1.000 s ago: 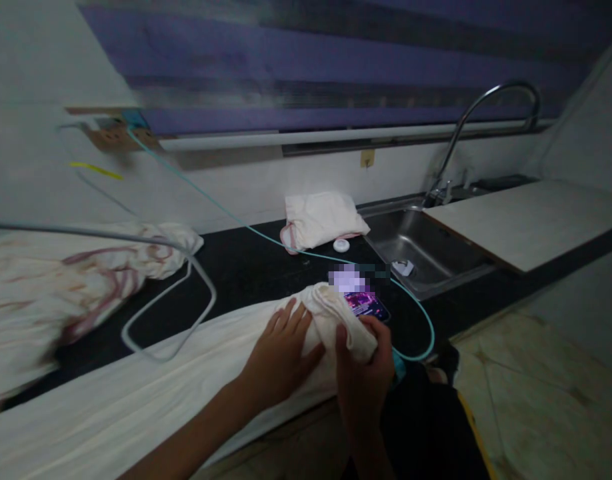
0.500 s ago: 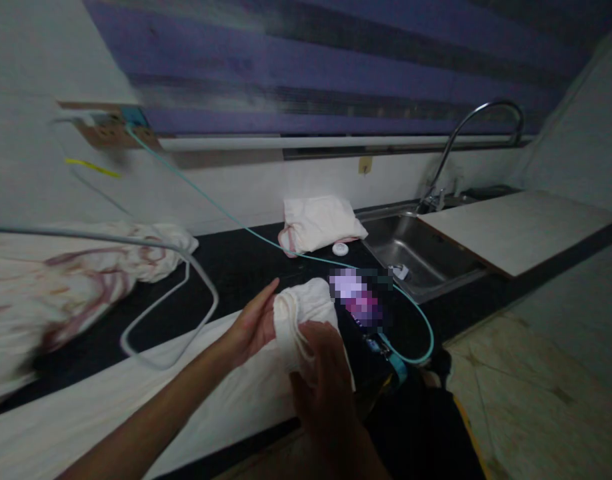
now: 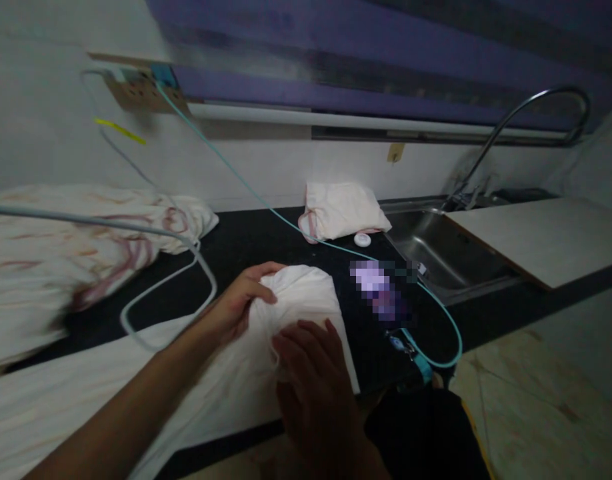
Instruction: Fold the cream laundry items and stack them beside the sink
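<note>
A long white cloth (image 3: 306,293) lies along the dark counter, its right end bunched and raised between my hands. My left hand (image 3: 241,297) grips that end from the left, thumb on top and the other fingers partly hidden behind the fabric. From the near side my right hand (image 3: 316,373) holds a fold of the same cloth, its fingers curled over the top and its thumb side low. To the right of the cloth lies a blurred-out phone (image 3: 379,290) with a teal cable (image 3: 453,320) and a teal strap (image 3: 422,368) by it.
A folded white cloth with a pink edge (image 3: 343,210) and a small white round object (image 3: 362,240) lie near the sink (image 3: 436,247). A stained, crumpled cloth (image 3: 101,247) covers the counter's left. A grey cable (image 3: 211,280) loops across. A white board (image 3: 551,233) lies right of the sink.
The gathered band that stood open between my hands is now folded down and out of sight. My left thumb has come over the cloth's top. The view has shifted left.
</note>
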`<state>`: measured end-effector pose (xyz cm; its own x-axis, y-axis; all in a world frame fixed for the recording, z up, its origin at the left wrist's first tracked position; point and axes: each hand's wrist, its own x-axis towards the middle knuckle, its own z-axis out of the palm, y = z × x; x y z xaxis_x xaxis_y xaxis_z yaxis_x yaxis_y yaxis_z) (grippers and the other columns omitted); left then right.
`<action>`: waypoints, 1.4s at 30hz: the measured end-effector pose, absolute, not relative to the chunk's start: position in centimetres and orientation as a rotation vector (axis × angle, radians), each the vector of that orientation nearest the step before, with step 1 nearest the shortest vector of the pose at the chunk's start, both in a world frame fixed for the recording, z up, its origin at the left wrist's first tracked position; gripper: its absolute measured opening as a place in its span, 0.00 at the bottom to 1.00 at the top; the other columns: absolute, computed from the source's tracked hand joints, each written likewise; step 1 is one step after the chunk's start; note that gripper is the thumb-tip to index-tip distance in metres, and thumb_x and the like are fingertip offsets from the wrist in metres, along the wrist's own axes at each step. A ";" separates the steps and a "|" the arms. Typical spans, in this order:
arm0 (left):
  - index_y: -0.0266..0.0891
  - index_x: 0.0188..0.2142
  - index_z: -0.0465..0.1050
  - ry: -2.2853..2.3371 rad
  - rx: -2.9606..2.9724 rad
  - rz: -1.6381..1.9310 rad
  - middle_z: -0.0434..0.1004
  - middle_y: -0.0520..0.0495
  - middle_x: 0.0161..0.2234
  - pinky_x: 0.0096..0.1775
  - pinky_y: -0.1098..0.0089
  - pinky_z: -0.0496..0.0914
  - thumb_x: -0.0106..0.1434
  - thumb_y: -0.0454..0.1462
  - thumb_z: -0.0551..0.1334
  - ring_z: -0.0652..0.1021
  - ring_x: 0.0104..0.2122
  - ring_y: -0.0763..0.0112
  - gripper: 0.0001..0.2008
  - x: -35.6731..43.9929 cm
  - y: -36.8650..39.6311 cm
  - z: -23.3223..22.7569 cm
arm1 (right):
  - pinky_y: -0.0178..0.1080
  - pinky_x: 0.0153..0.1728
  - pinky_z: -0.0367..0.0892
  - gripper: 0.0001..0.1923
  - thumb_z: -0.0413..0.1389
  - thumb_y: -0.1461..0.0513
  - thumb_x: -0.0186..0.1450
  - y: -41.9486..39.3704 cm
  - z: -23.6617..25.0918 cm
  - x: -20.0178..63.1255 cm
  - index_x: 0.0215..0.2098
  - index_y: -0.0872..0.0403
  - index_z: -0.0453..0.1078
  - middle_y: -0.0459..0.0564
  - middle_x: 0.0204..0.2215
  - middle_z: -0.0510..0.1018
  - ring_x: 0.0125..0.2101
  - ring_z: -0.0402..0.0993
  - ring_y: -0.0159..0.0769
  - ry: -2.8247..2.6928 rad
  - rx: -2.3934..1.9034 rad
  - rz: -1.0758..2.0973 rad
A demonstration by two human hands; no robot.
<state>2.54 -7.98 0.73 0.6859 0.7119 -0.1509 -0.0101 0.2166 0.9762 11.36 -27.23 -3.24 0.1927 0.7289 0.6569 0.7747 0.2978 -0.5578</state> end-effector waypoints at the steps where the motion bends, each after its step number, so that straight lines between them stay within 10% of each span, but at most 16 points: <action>1: 0.38 0.45 0.74 0.729 1.299 0.589 0.81 0.47 0.39 0.33 0.69 0.73 0.38 0.32 0.64 0.80 0.36 0.62 0.29 2.2 -7.5 0.9 | 0.52 0.73 0.48 0.23 0.49 0.68 0.70 -27.2 -3.2 11.3 0.61 0.50 0.67 0.51 0.57 0.79 0.64 0.67 0.41 -1.563 -1.427 -0.044; 10: 0.41 0.39 0.76 1.079 2.206 0.529 0.78 0.45 0.46 0.49 0.57 0.72 0.34 0.34 0.54 0.78 0.50 0.52 0.28 1.7 -6.5 1.9 | 0.56 0.71 0.52 0.18 0.57 0.65 0.70 -27.3 -3.6 11.5 0.58 0.51 0.69 0.51 0.56 0.79 0.61 0.70 0.44 -1.847 -1.492 0.254; 18: 0.39 0.45 0.75 0.817 2.375 0.602 0.75 0.43 0.48 0.55 0.55 0.68 0.66 0.47 0.58 0.76 0.49 0.57 0.17 3.3 -7.1 -2.2 | 0.49 0.65 0.65 0.16 0.53 0.58 0.76 -25.8 -2.2 12.4 0.60 0.54 0.68 0.55 0.57 0.77 0.60 0.70 0.43 -1.769 -1.540 0.264; 27: 0.42 0.46 0.75 0.852 2.182 0.748 0.77 0.48 0.45 0.48 0.65 0.69 0.71 0.51 0.59 0.77 0.45 0.65 0.17 2.9 -7.8 -2.7 | 0.58 0.72 0.51 0.29 0.50 0.56 0.77 -25.2 -5.1 13.8 0.74 0.52 0.56 0.56 0.71 0.65 0.72 0.55 0.50 -1.833 -1.703 0.049; 42: 0.42 0.66 0.67 0.587 2.730 0.389 0.69 0.41 0.66 0.68 0.53 0.63 0.77 0.51 0.49 0.68 0.66 0.58 0.27 2.6 -8.1 -4.6 | 0.57 0.72 0.52 0.30 0.50 0.53 0.77 -25.7 -5.3 16.9 0.73 0.56 0.58 0.54 0.72 0.63 0.72 0.55 0.50 -1.952 -1.768 0.086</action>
<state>2.59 -8.14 -4.57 0.8786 0.4362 0.1944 0.3489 -0.8642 0.3627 16.87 -25.69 -5.32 -0.0304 0.9474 0.3185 0.9157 0.1541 -0.3712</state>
